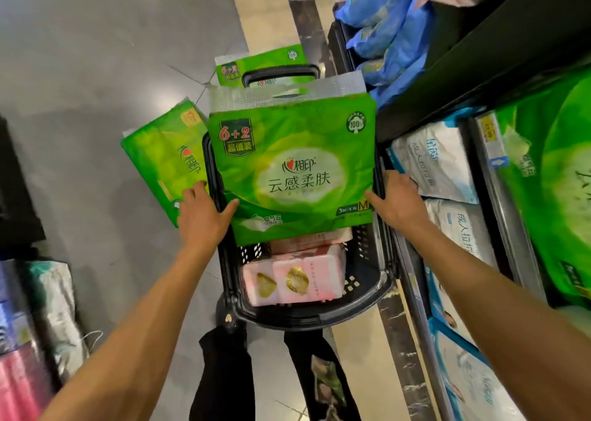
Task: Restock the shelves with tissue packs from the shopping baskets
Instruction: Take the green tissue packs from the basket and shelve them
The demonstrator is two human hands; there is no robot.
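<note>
A large green tissue pack marked "6+2" is held flat above a black shopping basket on the floor. My left hand grips its lower left edge, thumb on the front. My right hand grips its lower right edge. Under it, pink tissue packs lie in the basket. A second green pack leans against the basket's left side. A third green pack shows behind the basket's handle.
Shelves on the right hold white and blue packs, a big green pack and blue bags higher up. Wrapped bundles stand at the lower left. Grey floor stretches to the left. My legs are below the basket.
</note>
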